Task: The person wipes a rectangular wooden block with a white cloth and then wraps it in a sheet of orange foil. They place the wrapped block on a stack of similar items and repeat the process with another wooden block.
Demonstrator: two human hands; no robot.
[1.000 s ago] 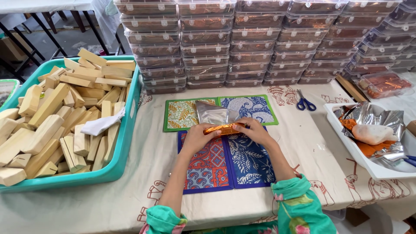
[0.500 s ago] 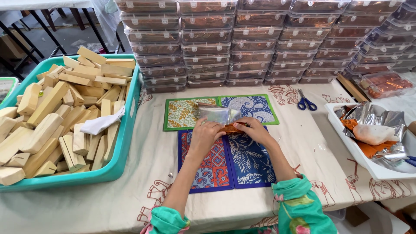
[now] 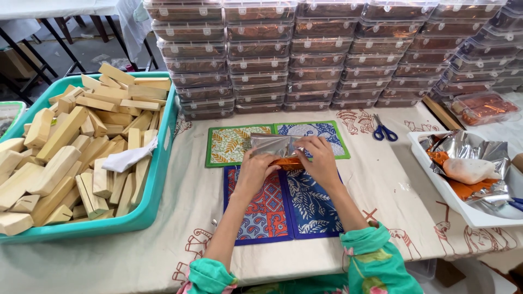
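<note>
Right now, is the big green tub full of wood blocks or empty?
Full. The teal tub is heaped with pale wooden blocks above its rim, and a white cloth lies on them.

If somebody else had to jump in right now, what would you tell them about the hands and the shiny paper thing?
Left hand: pressing on the orange-wrapped bar.
Right hand: on the bar's other end, folding the silver foil sheet over it.
Both lie on the patterned mats.
Done: the bar sits on the foil, wrap begun.
Left: the foil is not yet closed around it.
Nearby: wooden blocks in the teal tub, blue scissors, white tray of foil scraps.
</note>
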